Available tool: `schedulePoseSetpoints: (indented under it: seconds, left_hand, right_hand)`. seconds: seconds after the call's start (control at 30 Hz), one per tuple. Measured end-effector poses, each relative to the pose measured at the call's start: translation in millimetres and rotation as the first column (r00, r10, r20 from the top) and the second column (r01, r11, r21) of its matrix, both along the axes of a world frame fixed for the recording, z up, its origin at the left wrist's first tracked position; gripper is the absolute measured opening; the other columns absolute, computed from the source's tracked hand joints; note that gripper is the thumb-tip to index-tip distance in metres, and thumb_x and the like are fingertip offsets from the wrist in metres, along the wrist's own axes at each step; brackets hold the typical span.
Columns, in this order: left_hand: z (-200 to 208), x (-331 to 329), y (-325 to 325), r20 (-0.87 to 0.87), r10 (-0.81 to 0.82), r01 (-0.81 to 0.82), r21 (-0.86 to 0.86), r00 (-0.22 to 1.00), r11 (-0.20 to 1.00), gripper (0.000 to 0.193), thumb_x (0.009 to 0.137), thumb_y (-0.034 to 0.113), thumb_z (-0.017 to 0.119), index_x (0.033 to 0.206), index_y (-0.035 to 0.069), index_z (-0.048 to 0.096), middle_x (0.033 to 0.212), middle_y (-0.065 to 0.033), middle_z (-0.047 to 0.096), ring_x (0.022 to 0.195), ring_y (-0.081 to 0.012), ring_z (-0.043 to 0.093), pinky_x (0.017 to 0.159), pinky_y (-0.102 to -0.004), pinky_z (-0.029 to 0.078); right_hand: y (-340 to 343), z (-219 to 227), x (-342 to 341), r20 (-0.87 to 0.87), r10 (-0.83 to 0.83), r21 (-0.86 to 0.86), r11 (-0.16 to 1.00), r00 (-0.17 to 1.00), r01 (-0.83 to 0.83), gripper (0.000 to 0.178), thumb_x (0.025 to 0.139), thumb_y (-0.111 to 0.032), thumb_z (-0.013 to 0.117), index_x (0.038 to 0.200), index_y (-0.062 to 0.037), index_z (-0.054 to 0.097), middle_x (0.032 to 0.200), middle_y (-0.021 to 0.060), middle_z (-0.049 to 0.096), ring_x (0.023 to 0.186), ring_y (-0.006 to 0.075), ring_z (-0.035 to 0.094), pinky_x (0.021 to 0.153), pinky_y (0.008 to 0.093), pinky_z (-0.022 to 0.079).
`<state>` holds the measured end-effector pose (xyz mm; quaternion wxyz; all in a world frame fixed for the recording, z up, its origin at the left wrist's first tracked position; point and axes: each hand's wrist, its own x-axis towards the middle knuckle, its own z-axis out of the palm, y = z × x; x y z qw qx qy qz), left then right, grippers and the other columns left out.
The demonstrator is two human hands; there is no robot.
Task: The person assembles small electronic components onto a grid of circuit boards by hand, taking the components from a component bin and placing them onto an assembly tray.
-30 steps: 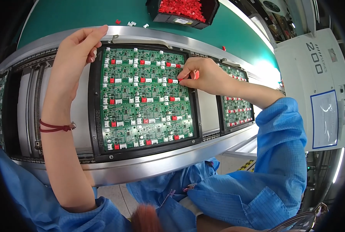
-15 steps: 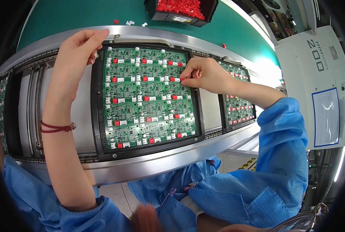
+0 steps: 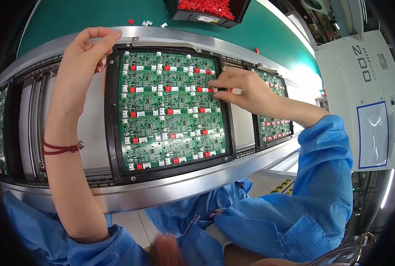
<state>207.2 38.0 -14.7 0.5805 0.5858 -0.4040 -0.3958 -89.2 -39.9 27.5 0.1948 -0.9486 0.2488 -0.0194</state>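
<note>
"Pinched together half a second earlier, the right hand's (image 3: 248, 91) thumb and forefinger had parted slightly."

"Where was the red connector (image 3: 211, 90)?"

"Between those fingertips, at the right edge of the green circuit panel (image 3: 151, 122). I couldn't tell whether either fingertip touched it."

"And the left hand (image 3: 89, 48)?"

"Over the upper left corner of the black frame (image 3: 230, 133), thumb and fingers drawn narrow. I couldn't tell whether it held anything. Perhaps it was kept there to leave the panel uncovered."

"Why the frame?"

"Probably to keep the panel flat and square between the metal rails (image 3: 162, 190)."

"What stood in the way?"

"The right hand hid part of the frame's right side, and its forearm crossed a second framed panel (image 3: 275, 124). Beyond the far rail, a black bin (image 3: 180, 15) of red parts (image 3: 206, 5) stood on a green tabletop (image 3: 82, 20), loose white pieces (image 3: 147, 23) nearby."
</note>
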Motion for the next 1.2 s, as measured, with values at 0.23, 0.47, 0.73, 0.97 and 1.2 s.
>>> schedulePoseSetpoints:
  seconds: [0.23,0.47,0.73,0.97,1.2]
  left_hand:
    - [12,1,-4,-0.109,0.012,-0.014,-0.017,0.994,1.000,0.026,0.081,0.029,0.067,0.086,0.006,0.056,0.065,0.0039,0.051,0.055,-0.0010,0.040,0.051,-0.0172,0.029]
    - [28,-77,-19,-0.058,-0.024,0.025,0.014,0.998,1.000,0.019,0.082,0.021,0.066,0.081,0.003,0.060,0.063,0.0003,0.057,0.049,-0.0008,0.042,0.043,-0.0158,0.031]
    - [21,-135,-35,-0.075,-0.066,0.069,0.032,0.995,0.997,0.021,0.087,0.013,0.059,0.103,-0.001,0.060,0.080,-0.0036,0.060,0.064,-0.0061,0.050,0.058,-0.0196,0.041]
    - [21,-136,-36,-0.117,-0.218,0.227,0.077,0.969,0.971,0.019,0.089,0.009,0.055,0.106,0.001,0.057,0.088,-0.0054,0.062,0.070,-0.0067,0.051,0.063,-0.0194,0.042]
    - [43,-127,-27,0.066,-0.383,0.346,0.309,0.921,0.886,0.018,0.085,0.006,0.058,0.100,-0.003,0.057,0.088,-0.0077,0.065,0.062,-0.0047,0.050,0.057,-0.0182,0.041]
  right_hand:
    - [-6,20,-15,-0.459,-0.371,0.160,0.859,0.807,0.486,0.046,0.089,-0.041,0.051,0.082,0.0025,0.065,0.064,0.0111,0.057,0.061,0.0183,0.054,0.059,0.0322,0.044]
    - [-32,-13,-39,-0.237,-0.110,0.364,0.911,0.965,0.194,0.040,0.088,-0.035,0.054,0.074,0.0015,0.061,0.063,0.0079,0.057,0.059,0.0113,0.049,0.055,0.0296,0.040]
    - [-111,47,-22,0.287,-0.249,0.492,0.867,0.925,0.080,0.026,0.084,-0.024,0.056,0.081,0.0008,0.064,0.067,0.0059,0.060,0.061,0.0112,0.057,0.056,0.0257,0.045]
    - [-213,14,-14,0.495,-0.429,0.113,0.894,0.756,0.434,0.018,0.075,-0.018,0.059,0.080,-0.0006,0.064,0.071,0.0110,0.062,0.069,0.0192,0.061,0.065,0.0326,0.048]
    - [-219,2,14,0.220,-0.305,-0.238,0.904,0.926,0.355,0.021,0.066,-0.007,0.053,0.076,0.0069,0.064,0.082,0.0264,0.062,0.083,0.0361,0.062,0.072,0.0420,0.050]
